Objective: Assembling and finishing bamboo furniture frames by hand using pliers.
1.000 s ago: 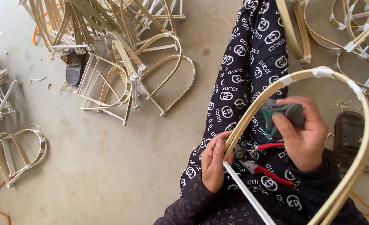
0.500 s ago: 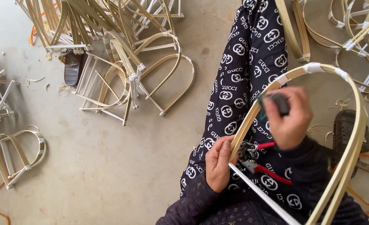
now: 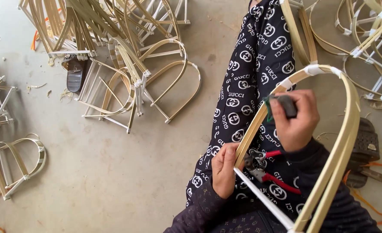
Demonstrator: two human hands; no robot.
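A: Bamboo arch frame (image 3: 329,142) — where is it relative to the hands?

B: Lying across the lap, bend pointing away from the body, open ends coming back toward the person. Long axis runs near-to-far, tilted a bit rightward at the far end. Left hand (image 3: 225,170) is on the near stretch of the left-side strip; right hand (image 3: 296,118) is further up the same strip, toward the bend.

A: Which hand is nearer the taped bend?

B: Right one. White tape wraps (image 3: 314,70) sit just beyond it, up the strip.

A: Grip states?

B: Left: fingers curled round the strip, thumb pressed on it, clamping it firmly. It sits just above where the white crossbar (image 3: 264,199) meets the frame. Right: fist closed round a small dark tool (image 3: 288,105), green bit poking out on its strip side, tool end touching or just beside the strip — can't tell contact for sure.

A: Anything between the hands?

B: Red-handled pliers (image 3: 268,170) lying loose on the lap, just right of the left hand, below the right. Not held.

A: Surroundings?

B: Pile of finished frames (image 3: 130,64) on the concrete floor, well away to the left of both hands. Dark sandal (image 3: 365,149) right of the arch.
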